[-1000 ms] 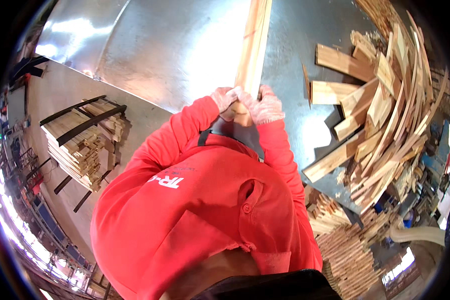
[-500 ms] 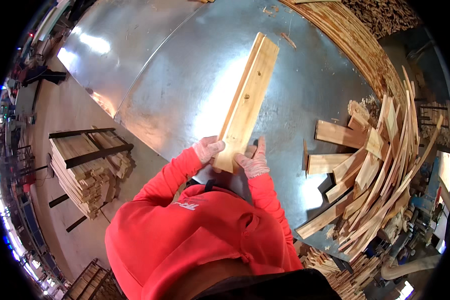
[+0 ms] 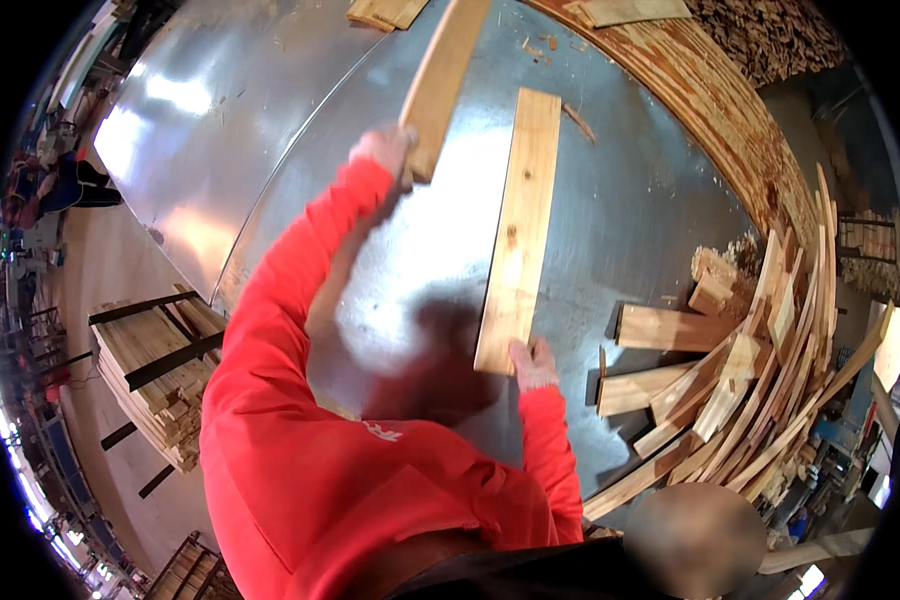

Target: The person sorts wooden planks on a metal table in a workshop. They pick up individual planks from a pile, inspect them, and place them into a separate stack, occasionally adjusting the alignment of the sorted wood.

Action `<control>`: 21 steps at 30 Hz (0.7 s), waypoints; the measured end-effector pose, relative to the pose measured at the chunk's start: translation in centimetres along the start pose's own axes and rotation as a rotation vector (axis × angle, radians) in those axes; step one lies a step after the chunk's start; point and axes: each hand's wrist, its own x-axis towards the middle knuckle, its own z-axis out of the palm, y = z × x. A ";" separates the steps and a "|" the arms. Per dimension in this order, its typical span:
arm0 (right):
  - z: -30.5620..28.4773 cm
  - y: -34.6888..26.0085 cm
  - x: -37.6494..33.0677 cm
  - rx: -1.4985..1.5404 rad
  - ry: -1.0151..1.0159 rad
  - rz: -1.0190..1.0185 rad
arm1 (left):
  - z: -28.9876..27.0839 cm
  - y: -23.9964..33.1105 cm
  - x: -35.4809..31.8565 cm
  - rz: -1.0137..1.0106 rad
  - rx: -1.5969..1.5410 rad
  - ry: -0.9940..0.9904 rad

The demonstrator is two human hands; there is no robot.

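My left hand (image 3: 383, 152), reached out far to the left, is closed around the near end of a wooden board (image 3: 444, 88). That board slants away and runs out of the top of the view. Closer in, my right hand (image 3: 536, 363) grips the near right corner of a second wooden board (image 3: 522, 235), which has dark knots along its middle. This second board points away from me over the shiny metal table (image 3: 620, 180). Whether it rests flat on the metal I cannot tell.
On the right lies a heap of loose wooden strips and offcuts (image 3: 740, 375). Beyond it curves a long worn wooden edge (image 3: 700, 95). More boards (image 3: 388, 12) lie at the table's far edge. A rack of stacked boards (image 3: 155, 365) stands at the left.
Both boards were held together in my two hands. They are now apart: my left hand has carried one away to the far left, while the knotted one stays with my right hand.
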 end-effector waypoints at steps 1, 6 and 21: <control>0.4 2.3 0.3 0.200 -0.009 -0.035 | -0.6 -0.7 5.7 0.080 0.162 0.069; 1.6 1.1 -1.3 -0.016 0.043 -0.114 | -2.8 5.9 14.0 -0.363 -0.268 0.380; -29.8 -3.4 -13.6 -0.680 1.162 -0.335 | 10.5 -9.0 -23.4 -0.080 -0.236 -0.325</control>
